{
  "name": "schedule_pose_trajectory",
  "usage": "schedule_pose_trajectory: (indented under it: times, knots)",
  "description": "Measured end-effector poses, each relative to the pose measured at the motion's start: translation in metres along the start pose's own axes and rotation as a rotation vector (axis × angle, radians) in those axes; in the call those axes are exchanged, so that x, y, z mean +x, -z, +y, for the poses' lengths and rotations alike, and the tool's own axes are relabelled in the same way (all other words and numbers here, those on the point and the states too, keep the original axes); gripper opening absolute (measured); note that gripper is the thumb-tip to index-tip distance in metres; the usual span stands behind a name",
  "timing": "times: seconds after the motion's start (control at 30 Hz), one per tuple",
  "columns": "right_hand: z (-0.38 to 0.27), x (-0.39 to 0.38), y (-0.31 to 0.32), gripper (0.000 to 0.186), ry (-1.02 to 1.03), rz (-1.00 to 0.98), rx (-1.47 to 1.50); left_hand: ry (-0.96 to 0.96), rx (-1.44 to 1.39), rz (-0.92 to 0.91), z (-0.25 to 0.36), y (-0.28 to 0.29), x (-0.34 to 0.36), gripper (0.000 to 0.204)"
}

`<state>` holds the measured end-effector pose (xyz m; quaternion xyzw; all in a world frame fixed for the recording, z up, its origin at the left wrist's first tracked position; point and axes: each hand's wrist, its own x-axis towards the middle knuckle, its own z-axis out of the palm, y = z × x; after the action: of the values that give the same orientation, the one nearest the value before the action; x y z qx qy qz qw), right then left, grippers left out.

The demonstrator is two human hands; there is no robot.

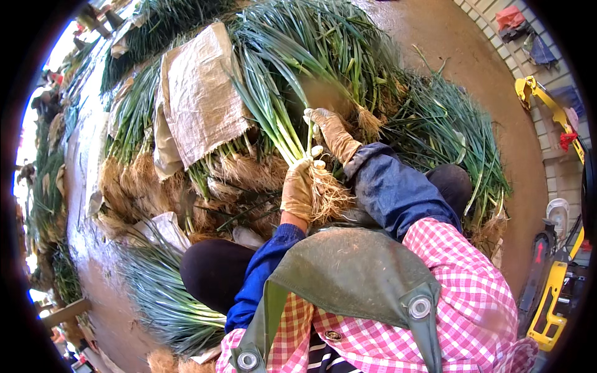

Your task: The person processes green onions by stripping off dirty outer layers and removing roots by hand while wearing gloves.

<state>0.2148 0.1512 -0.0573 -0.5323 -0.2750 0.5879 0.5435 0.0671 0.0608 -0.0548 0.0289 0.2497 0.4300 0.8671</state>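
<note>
Two gloved hands are closed on one bunch of green onions (273, 118): the left hand (297, 189) is clamped just above the roots, the right hand (333, 133) is wrapped round the stalks higher up. The bunch's long axis runs away from the person, leaves fanning over the heaped onion pile (429, 124) beside a woven sack (199, 93)

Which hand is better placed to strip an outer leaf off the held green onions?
Probably the right hand. The left hand is shut around the bunch of green onions just above the roots, so it is occupied, while the right hand's fingers sit at the stalks above it.
</note>
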Motion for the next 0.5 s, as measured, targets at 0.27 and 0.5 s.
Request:
schedule_pose_trajectory:
  times: [0.27, 0.5]
  knots:
    - [-0.009, -0.01, -0.009, 0.019, 0.086, -0.049, 0.01, -0.021, -0.054, 0.034, 0.001, -0.018, -0.01, 0.033]
    - [-0.006, -0.052, -0.005, 0.025, 0.339, -0.002, -0.876, -0.103, 0.058, 0.121, 0.007, 0.008, -0.001, 0.018]
